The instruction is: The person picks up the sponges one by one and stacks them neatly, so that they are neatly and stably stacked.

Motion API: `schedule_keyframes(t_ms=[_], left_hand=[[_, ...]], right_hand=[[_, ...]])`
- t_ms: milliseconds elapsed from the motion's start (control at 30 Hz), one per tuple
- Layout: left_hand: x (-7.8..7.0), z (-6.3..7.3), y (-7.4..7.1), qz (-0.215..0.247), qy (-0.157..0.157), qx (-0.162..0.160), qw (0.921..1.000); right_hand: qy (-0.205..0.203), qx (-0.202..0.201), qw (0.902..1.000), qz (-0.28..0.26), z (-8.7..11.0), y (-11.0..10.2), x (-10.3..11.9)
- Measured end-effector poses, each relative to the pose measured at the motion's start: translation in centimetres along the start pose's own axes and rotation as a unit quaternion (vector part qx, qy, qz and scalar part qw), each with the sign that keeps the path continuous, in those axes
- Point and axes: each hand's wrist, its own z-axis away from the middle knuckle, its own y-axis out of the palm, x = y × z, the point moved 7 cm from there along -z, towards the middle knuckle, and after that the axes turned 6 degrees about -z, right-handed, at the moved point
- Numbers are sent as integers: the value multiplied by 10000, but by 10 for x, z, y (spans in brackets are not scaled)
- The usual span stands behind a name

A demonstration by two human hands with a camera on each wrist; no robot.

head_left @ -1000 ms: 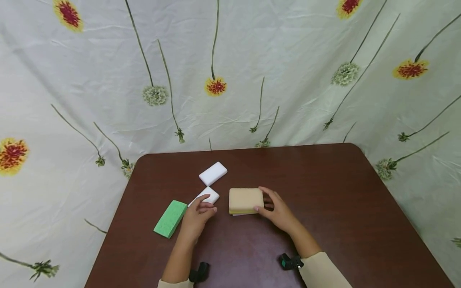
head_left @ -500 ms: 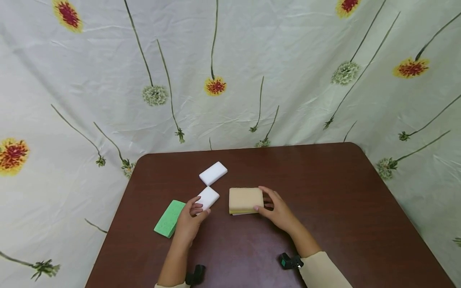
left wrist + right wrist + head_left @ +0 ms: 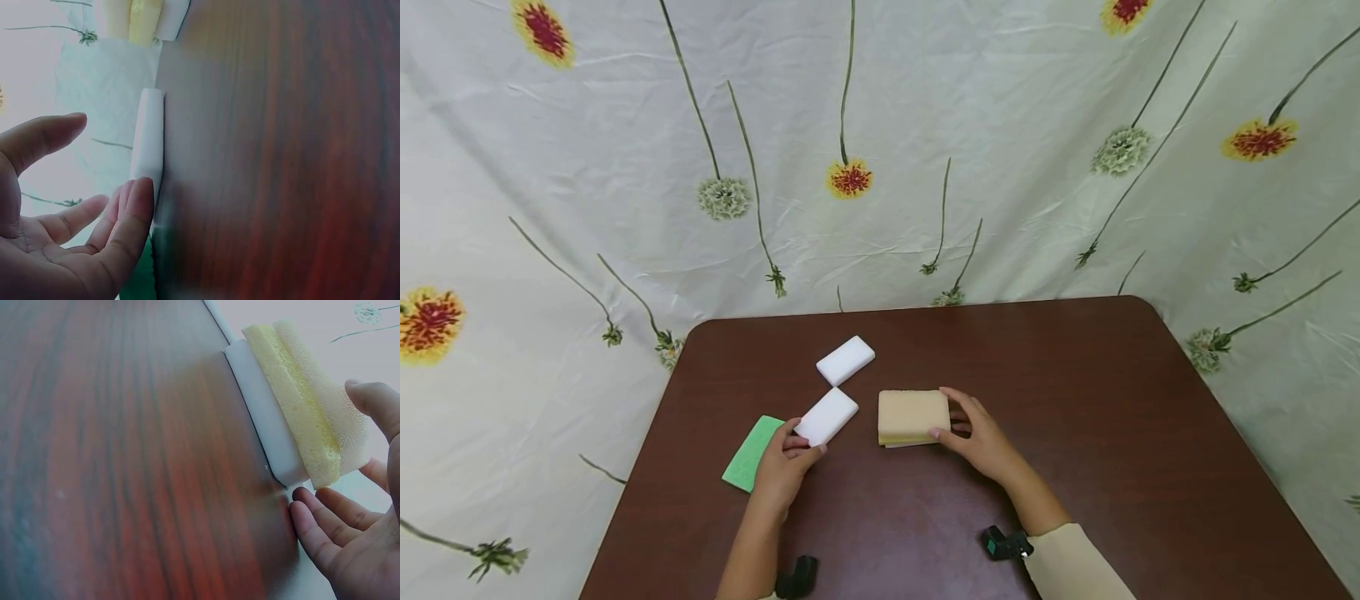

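a flowered cloth (image 3: 1007, 108) hangs beyond the far edge of the brown table (image 3: 1075, 400). toward the table's left edge lies a green sponge (image 3: 747, 458), partly hidden by the left hand (image 3: 781, 471). a far white block (image 3: 846, 360) sits closest to the far edge, its near corner at the near white block (image 3: 826, 417).

both hands reach in from the near edge. the left has its thumb spread from its fingers at the near white block's near-left end; i cannot tell whether it touches. the right hand (image 3: 981, 442) is spread around the right end of a stack: cream sponge (image 3: 913, 412), yellow sponge (image 3: 289, 403), bottom white block (image 3: 264, 415). how hard it presses cannot be told.

the near white block lies flat, left of the table's middle, its long axis slanting from near left to far right. the stack's longer side runs roughly along the far edge.
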Motion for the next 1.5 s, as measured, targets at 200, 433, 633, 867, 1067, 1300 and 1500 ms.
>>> schedule_keyframes(t_ms=[200, 433, 633, 867, 1067, 1300, 1500], left_hand=[[5, -1, -3, -207, -50, 6, 9998], [5, -8, -5, -501, 38, 69, 9987], [7, -17, -5, -766, 9, 102, 9970], [5, -24, -4, -807, 115, 170, 9965], [4, -25, -4, -1042, 242, 51, 9943], [1, -26, -2, -1371, 374, 12, 9898], [0, -27, -3, -1659, 408, -10, 9853]], right_hand=[[20, -19, 10000, -54, 0, -1, 0], [18, -41, 9998, -207, 2, -1, 3], [47, 15, 9999, -115, 2, -1, 2], [84, 42, 10000, -5, 1, 0, -1], [162, 35, 9999, -15, 1, 1, -2], [158, 14, 9999, -1, 1, 1, -3], [203, 33, 9998, 8, 0, 1, -4]])
